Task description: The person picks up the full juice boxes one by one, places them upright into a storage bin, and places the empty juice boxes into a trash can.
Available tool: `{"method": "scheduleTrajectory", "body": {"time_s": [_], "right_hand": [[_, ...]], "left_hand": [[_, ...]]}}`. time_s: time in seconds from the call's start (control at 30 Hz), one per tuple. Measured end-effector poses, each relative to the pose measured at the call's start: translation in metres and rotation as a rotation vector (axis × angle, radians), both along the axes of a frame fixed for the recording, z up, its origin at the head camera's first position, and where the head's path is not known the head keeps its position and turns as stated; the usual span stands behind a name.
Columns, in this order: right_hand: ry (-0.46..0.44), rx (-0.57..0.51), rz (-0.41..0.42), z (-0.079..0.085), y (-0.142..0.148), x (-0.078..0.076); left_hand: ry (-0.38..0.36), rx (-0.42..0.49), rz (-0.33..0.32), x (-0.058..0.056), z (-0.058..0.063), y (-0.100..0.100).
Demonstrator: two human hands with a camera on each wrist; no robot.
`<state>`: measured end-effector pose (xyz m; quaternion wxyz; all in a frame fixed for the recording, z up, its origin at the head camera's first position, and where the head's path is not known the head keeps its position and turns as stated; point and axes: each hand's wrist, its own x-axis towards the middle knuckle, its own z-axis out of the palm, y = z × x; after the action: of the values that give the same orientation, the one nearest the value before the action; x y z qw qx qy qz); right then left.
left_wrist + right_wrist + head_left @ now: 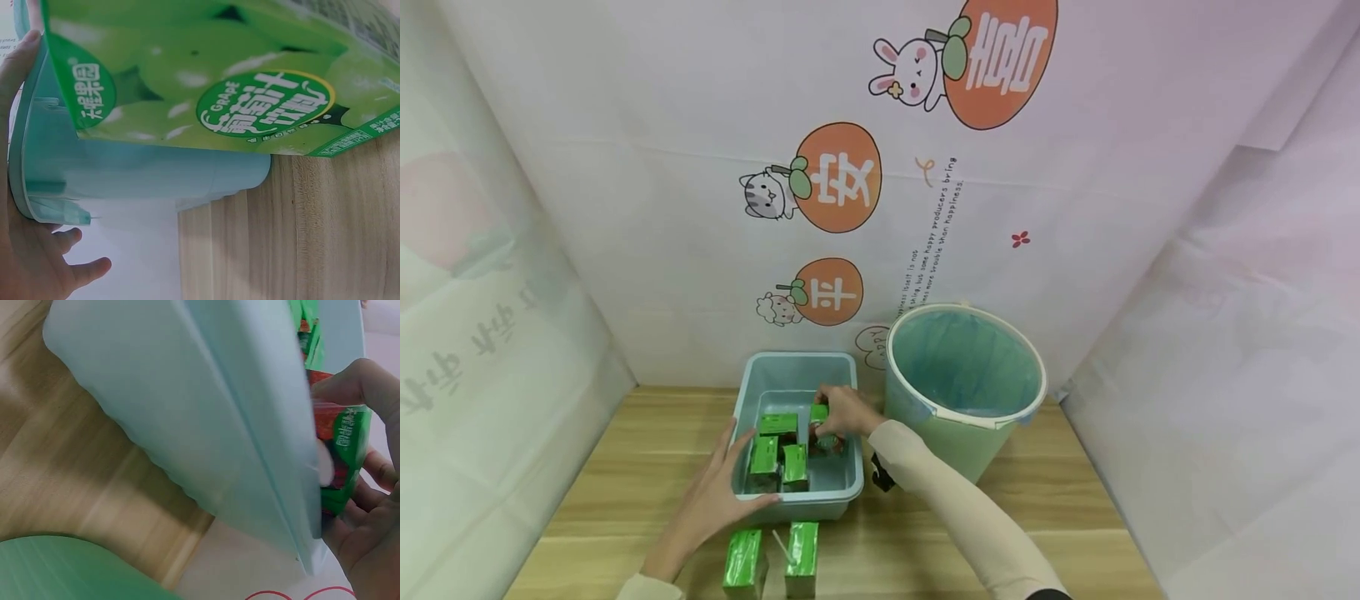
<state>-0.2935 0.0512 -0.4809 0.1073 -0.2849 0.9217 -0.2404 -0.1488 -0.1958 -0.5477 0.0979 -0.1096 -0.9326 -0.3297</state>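
My right hand (848, 411) reaches into the light blue plastic basin (801, 357) and grips a green and red juice box (347, 444) near its right side. Thumb and fingers lie on opposite sides of that box. Three other green-topped juice boxes, a back one (778, 425), a left one (764, 456) and a front one (795, 464), stand in the basin. My left hand (715, 492) touches the rim at the front left corner, thumb and fingers spread wide. A grape juice box (187, 75) looms close in the left wrist view.
Before the basin, two green juice boxes stand on the wooden table (587, 500), one left (743, 560) and one right (802, 550), with a white straw (782, 546) between. A tall green bin (925, 442) is to the right, a black object (882, 473) beside it. Printed cloth walls enclose the table.
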Motion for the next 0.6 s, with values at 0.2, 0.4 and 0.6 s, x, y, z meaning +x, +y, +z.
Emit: {"method": "scheduleTrajectory", "body": {"time_s": [0.2,0.4,0.6], "right_hand": [[-0.028,0.011,-0.002,-0.009,-0.007,-0.001],[-0.012,0.11,-0.022,-0.013,-0.015,0.0],[0.006,0.165,-0.034,-0.014,-0.021,0.001]], "left_hand": [[0.007,0.001,0.001,0.0,-0.002,0.001],[-0.002,-0.007,0.002,-0.001,-0.003,0.001],[0.005,-0.01,-0.003,0.001,-0.002,0.001]]}}
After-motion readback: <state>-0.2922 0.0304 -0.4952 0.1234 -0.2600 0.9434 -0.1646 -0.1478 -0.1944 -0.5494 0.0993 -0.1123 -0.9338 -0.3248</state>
